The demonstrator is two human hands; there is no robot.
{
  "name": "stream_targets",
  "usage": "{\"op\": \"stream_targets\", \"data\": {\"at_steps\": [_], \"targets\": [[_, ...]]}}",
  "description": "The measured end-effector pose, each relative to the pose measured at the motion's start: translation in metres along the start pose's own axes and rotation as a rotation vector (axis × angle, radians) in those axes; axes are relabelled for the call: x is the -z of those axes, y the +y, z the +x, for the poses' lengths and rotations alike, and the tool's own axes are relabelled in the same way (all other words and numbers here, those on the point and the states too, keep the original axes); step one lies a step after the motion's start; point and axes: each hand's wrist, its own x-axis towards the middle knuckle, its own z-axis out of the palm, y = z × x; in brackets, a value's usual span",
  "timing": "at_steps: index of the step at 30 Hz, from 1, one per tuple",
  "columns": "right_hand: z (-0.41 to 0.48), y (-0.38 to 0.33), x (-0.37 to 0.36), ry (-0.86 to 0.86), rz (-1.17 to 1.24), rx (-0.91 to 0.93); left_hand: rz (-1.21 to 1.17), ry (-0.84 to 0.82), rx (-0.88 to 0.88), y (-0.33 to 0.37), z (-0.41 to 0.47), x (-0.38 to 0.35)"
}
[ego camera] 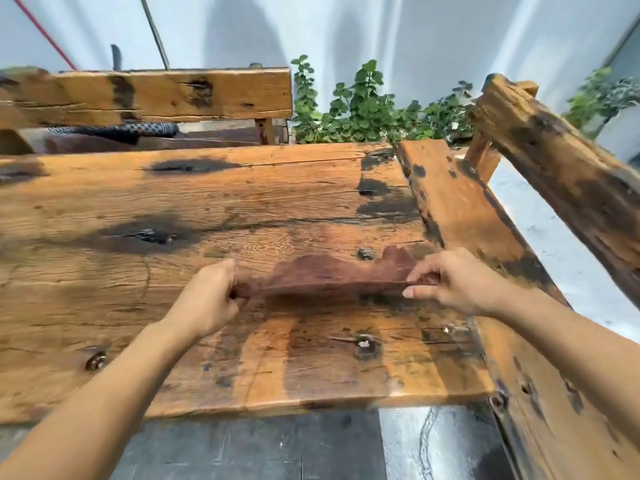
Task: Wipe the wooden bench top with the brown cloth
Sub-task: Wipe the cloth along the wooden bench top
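The wooden bench top (173, 202) fills the middle of the head view, orange-brown with dark stains and bolt heads. A brown cloth (329, 275) is stretched out just above the planks at centre right. My left hand (207, 296) pinches its left end and my right hand (453, 282) pinches its right end, so the near edge is pulled taut between them. The cloth's far edge droops onto the wood. A darker, damp-looking patch (311, 355) lies on the planks below the cloth.
The bench backrest (156, 91) runs along the far left. A second wooden bench (519, 237) joins at the right corner. Green potted plants (363, 109) stand behind against a pale wall. Grey floor (259, 448) lies below the front edge.
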Motion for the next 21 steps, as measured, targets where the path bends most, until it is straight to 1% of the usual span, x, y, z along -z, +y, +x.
{"op": "stream_targets", "data": {"at_steps": [2,4,5,6,7,8,9,11,12,13,14,16,17,18,19,21], "targets": [[-0.029,0.008,-0.043,-0.149,-0.07,0.036,0.023,-0.19,-0.047,-0.007,-0.029,-0.046],[-0.063,0.014,-0.087,-0.385,-0.096,-0.04,0.063,-0.458,-0.052,-0.005,-0.063,-0.089],[-0.078,0.014,-0.105,-0.49,-0.137,-0.102,0.105,-0.549,-0.064,-0.004,-0.076,-0.105],[-0.088,0.017,-0.122,-0.548,-0.168,-0.145,0.14,-0.58,-0.066,-0.003,-0.086,-0.121],[-0.093,0.018,-0.135,-0.557,-0.169,-0.182,0.152,-0.557,-0.054,-0.002,-0.092,-0.131],[-0.093,0.019,-0.146,-0.496,-0.137,-0.219,0.129,-0.466,-0.031,-0.004,-0.092,-0.142],[-0.09,0.018,-0.153,-0.383,-0.099,-0.25,0.092,-0.333,-0.016,-0.003,-0.089,-0.148],[-0.072,0.015,-0.171,-0.089,-0.048,-0.265,0.016,-0.067,-0.031,0.001,-0.073,-0.161],[-0.06,0.011,-0.181,0.044,-0.04,-0.243,0.016,0.021,-0.062,0.006,-0.062,-0.167],[-0.048,0.006,-0.192,0.121,-0.039,-0.235,0.037,0.047,-0.083,0.012,-0.049,-0.175],[-0.038,0.0,-0.202,0.122,-0.034,-0.262,0.065,-0.003,-0.061,0.017,-0.036,-0.183],[-0.026,-0.01,-0.221,-0.008,-0.055,-0.376,0.127,-0.157,0.028,0.021,-0.021,-0.199],[-0.026,-0.012,-0.23,-0.072,-0.092,-0.422,0.148,-0.2,0.06,0.021,-0.021,-0.209],[-0.03,-0.013,-0.237,-0.085,-0.131,-0.44,0.164,-0.204,0.071,0.021,-0.025,-0.218],[-0.035,-0.01,-0.245,-0.057,-0.155,-0.445,0.175,-0.183,0.079,0.021,-0.031,-0.225],[-0.043,-0.007,-0.249,0.053,-0.131,-0.467,0.176,-0.128,0.099,0.023,-0.038,-0.231]]}}
